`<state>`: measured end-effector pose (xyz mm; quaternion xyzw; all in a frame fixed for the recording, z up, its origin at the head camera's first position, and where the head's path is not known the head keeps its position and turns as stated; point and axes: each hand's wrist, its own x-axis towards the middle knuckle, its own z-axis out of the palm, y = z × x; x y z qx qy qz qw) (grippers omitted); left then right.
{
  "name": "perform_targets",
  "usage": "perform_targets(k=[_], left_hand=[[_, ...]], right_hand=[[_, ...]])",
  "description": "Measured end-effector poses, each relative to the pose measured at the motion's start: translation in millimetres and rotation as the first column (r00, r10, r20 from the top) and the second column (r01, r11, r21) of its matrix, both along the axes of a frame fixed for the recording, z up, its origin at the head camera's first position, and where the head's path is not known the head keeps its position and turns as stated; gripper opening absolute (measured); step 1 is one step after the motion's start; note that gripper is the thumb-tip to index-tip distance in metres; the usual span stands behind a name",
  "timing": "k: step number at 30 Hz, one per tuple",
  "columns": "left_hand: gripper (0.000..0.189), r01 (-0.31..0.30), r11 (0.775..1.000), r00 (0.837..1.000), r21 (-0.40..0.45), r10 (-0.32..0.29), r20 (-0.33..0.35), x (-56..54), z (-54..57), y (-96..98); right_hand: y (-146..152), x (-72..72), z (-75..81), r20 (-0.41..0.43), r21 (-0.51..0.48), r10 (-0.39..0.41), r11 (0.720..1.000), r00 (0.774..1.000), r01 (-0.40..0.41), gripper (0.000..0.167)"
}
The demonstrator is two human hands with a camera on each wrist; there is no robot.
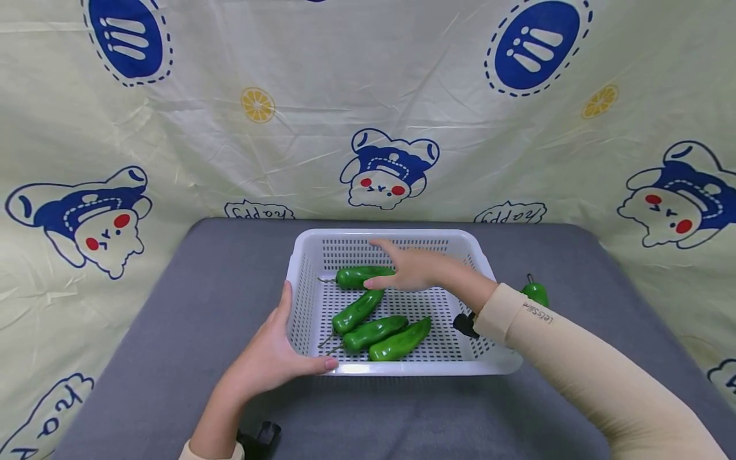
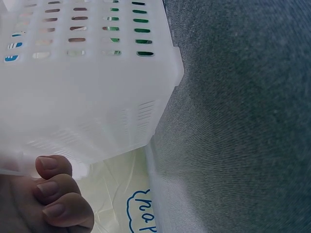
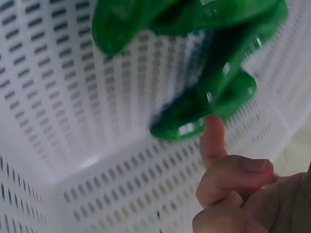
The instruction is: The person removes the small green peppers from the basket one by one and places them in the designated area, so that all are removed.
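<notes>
White perforated basket [image 1: 425, 368]: right end of its floor is bare mesh, but I see the right forearm [image 1: 468, 281] crossing above. Left and middle blocked by four green chili peppers [image 1: 374, 333], right hand [image 1: 411, 268] over the farthest. Left hand [image 1: 273, 351] blocks near-left corner. Passable grey tablecloth [image 1: 230, 287] left of basket; loose chili pepper [image 1: 536, 294] right, printed curtain [image 1: 310, 147] behind.

Glossy smooth peppers [image 1: 375, 334], smooth plastic basket [image 1: 414, 368], matt woven tablecloth [image 1: 230, 287]; creased backdrop [image 1: 316, 83]
</notes>
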<state>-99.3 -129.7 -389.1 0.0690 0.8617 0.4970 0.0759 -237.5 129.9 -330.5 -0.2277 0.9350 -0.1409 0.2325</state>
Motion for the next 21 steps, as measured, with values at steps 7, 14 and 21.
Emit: perform_targets(k=[7, 14, 21], left_hand=[[0.147, 0.000, 1.000, 1.000, -0.012, 0.000, 0.003, 0.3, -0.5, -1.3], [0.146, -0.006, 0.999, 1.000, -0.033, 0.006, 0.018, -0.2, 0.3, -0.9], [0.146, -0.007, 0.999, 1.000, -0.034, 0.008, 0.028, -0.2, 0.6, -1.1]], right_hand=[[-22, 9.9, -27.4, 0.064, 0.151, -0.045, 0.988, 0.997, 0.035, 0.105], [-37, 20.7, -39.0, -0.009, 0.198, -0.114, 0.974, 0.993, 0.114, 0.112], [-44, 24.3, -44.9, -0.018, 0.240, -0.146, 0.960, 0.989, 0.146, 0.118]])
